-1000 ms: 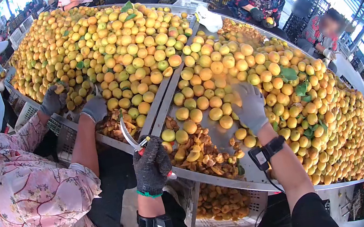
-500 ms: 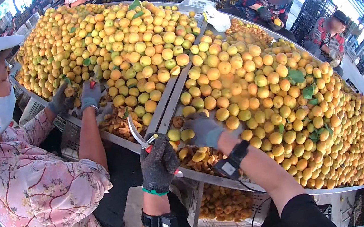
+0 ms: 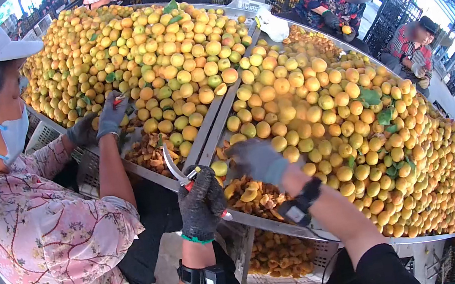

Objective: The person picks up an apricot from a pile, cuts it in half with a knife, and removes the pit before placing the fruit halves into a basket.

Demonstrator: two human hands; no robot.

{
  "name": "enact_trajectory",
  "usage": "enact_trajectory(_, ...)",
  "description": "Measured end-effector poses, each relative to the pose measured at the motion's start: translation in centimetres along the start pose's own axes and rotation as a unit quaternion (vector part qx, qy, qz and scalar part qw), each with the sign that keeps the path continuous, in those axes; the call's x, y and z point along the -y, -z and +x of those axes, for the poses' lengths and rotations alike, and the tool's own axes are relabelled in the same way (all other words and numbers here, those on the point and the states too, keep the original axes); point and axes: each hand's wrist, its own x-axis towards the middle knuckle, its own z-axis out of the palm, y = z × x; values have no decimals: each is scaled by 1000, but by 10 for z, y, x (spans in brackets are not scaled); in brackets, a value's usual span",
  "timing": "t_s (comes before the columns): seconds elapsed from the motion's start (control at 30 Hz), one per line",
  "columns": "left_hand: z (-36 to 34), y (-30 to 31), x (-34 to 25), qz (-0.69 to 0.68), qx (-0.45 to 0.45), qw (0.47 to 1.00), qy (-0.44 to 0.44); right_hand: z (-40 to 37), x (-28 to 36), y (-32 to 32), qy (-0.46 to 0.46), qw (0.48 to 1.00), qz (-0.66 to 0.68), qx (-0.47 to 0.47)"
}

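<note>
My left hand (image 3: 200, 204), in a dark knit glove, is closed around red-handled pruning shears (image 3: 173, 164), whose curved blade points up and left. My right hand (image 3: 258, 164), in a grey glove, is smeared by motion at the near edge of the apricot heap (image 3: 354, 145); its fingers and anything in them cannot be made out. Just left of it lies a yellow-green apricot (image 3: 220, 168). Below that hand, cut apricot pieces (image 3: 256, 196) lie along the table edge.
A metal divider (image 3: 218, 122) separates my heap from another apricot heap (image 3: 146, 53). At my left, a co-worker's gloved hands (image 3: 109, 116) are over that heap. A crate of apricot pieces (image 3: 279, 253) stands under the table edge. Co-workers sit across the table.
My right hand has shifted slightly down and remains blurred; a fruit beside its fingers no longer shows. My left hand keeps its hold on the shears. The left co-worker's right hand has risen slightly.
</note>
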Motion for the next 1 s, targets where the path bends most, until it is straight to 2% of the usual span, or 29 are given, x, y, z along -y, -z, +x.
enact_trajectory(0.03, 0, -2, 0, 2, 0, 1000, -2, 10, 11, -14, 2, 1000, 1, -2)
enact_trajectory(0.1, 0, -5, -1, -18, -15, 1000, -19, 25, 30, -30, -75, 993, -2, 93)
enact_trajectory(0.23, 0, -3, -7, -21, -43, 999, -15, 12, 11, -19, -125, 986, 40, 101)
enact_trajectory(0.27, 0, -3, -8, -22, -45, 999, -14, -1, -16, -29, -73, 969, 229, 52)
enact_trajectory(0.3, 0, -2, -7, -23, -48, 998, -13, -9, -31, -36, -18, 912, 409, 2)
enact_trajectory(0.33, 1, 0, -6, -25, -50, 998, -10, -13, 7, 12, -207, 675, 708, 13)
enact_trajectory(0.43, 4, 0, -2, -10, -13, 1000, -1, -18, -2, 10, -224, 687, 690, 53)
enact_trajectory(0.47, 3, -3, -1, 1, -19, 1000, 1, -20, -15, -4, 44, 912, 408, -9)
enact_trajectory(0.5, 3, -6, 1, 11, -24, 1000, 2, -16, -9, -11, 43, 913, 406, -12)
enact_trajectory(0.53, 3, -7, 2, 11, -19, 1000, 2, -1, 8, -23, -5, 969, 243, 47)
enact_trajectory(0.57, 3, -5, 5, -5, -17, 1000, 2, 11, 23, -33, -55, 991, 71, 103)
enact_trajectory(0.6, 3, -4, 7, -21, -15, 1000, 3, 19, 35, -34, -58, 991, 68, 98)
enact_trajectory(0.67, 4, -1, 6, -26, -2, 1000, 7, 31, 55, -29, -122, 971, -50, 198)
enact_trajectory(0.8, 4, -3, 5, 21, -20, 999, -14, 24, 46, -25, -124, 979, -40, 154)
enact_trajectory(0.87, 4, -1, 5, 29, -40, 999, -14, 9, 30, -12, -192, 973, 42, 117)
enact_trajectory(0.9, 4, 0, 6, 19, -28, 999, -9, -1, 14, -13, -194, 973, 41, 119)
enact_trajectory(0.93, 4, 0, 7, 10, -15, 1000, -4, -13, -7, -17, -213, 953, 203, 65)
enact_trajectory(0.97, 4, -1, 7, 9, -13, 1000, -3, -24, -23, -16, -224, 906, 358, 6)
enact_trajectory(1.0, 4, -3, 7, 14, -18, 1000, -1, -37, -29, -8, -225, 907, 356, 5)
